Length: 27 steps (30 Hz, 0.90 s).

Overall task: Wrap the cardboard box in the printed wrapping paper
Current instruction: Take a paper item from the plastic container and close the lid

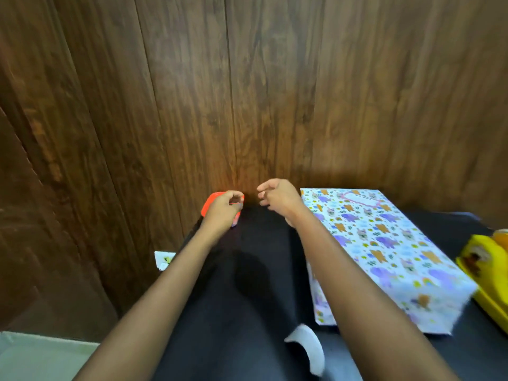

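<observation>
**Tape next, with one loose end waiting**

Dark wood panelling (247, 78) fills the view from 9 through 12 to 3 o'clock. Below it the black tabletop (247, 270) runs from the centre down to 6.

The printed wrapping paper (384, 248) lies from 2 towards 5 o'clock. It covers every face that we can see, so the cardboard box itself is hidden beneath it. We judge the wrap nearly done. The near end at 5 looks ragged and perhaps unsealed, though blur keeps us from being sure.

Both forearms reach up from 6 o'clock. At the centre the left hand (222, 209) grips an orange object (213, 200), fingers curled over its top. We take it for a tape dispenser, but most of it is hidden by the hand.

Just beside it the right hand (277, 199) hangs with its fingers narrow, thumb near forefinger. We see no tape between them, so we cannot tell whether they pinch anything.

A yellow object (483, 265) sits at 4 o'clock, cut off by the edge. A white scrap (308, 350) curls at 6, and a small white plate (164, 260) shows at 8.

Risks as we see them:

- Neither hand touches the parcel, so the loose end may spring open.
- A strip pulled in mid-air may fold onto itself.
- A strip could also land crooked across the print.
</observation>
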Each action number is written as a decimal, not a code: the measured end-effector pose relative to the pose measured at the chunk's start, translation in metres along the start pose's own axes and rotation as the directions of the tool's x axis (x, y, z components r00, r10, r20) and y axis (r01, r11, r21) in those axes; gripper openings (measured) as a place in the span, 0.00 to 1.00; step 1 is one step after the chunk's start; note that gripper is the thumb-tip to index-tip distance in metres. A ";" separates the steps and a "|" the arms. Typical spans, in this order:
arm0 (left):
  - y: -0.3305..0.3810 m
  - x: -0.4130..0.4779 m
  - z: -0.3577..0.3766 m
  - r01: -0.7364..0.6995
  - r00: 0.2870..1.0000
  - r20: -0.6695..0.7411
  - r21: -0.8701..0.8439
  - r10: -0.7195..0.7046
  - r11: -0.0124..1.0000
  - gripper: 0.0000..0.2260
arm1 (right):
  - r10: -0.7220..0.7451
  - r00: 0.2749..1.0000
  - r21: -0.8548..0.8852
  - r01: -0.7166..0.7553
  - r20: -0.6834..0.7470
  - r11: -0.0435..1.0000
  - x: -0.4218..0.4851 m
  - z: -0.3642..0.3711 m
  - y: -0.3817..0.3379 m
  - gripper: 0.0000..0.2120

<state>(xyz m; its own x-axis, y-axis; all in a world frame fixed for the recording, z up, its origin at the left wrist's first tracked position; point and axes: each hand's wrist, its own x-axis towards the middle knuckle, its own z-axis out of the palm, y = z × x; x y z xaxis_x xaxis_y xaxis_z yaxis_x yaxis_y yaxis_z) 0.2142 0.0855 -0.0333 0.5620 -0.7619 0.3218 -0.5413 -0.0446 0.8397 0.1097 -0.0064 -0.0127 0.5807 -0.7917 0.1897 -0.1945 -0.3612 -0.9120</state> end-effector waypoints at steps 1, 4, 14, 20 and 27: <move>0.014 -0.013 0.004 -0.007 1.000 0.008 -0.057 0.007 0.998 0.11 | -0.018 0.999 0.015 0.018 -0.039 1.000 -0.018 -0.017 -0.003 0.12; 0.037 -0.050 0.021 0.030 0.994 0.110 -0.132 -0.016 0.991 0.12 | -0.046 0.991 -0.100 0.033 -0.124 0.994 -0.066 -0.065 0.007 0.11; 0.052 -0.141 0.115 -0.110 0.866 0.499 0.247 -0.030 0.963 0.39 | 0.418 0.904 -0.651 -0.373 -0.093 0.661 -0.188 -0.199 0.079 0.40; 0.044 -0.124 0.130 -0.088 0.924 0.381 0.252 -0.015 0.964 0.35 | 0.241 0.965 -0.536 -0.257 -0.102 0.804 -0.179 -0.204 0.095 0.36; 0.047 -0.093 0.141 -0.046 0.940 0.340 0.236 -0.038 0.971 0.34 | 0.209 0.973 -0.516 -0.230 -0.099 0.825 -0.144 -0.208 0.101 0.34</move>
<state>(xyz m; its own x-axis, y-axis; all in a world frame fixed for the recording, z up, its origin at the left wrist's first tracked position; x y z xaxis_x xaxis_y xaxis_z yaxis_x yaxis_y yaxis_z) 0.0478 0.0635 -0.0853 0.3366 -0.9338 0.1216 -0.6984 -0.1609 0.6974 -0.1581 -0.0312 -0.0569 0.4464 -0.8944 0.0295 -0.7021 -0.3704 -0.6082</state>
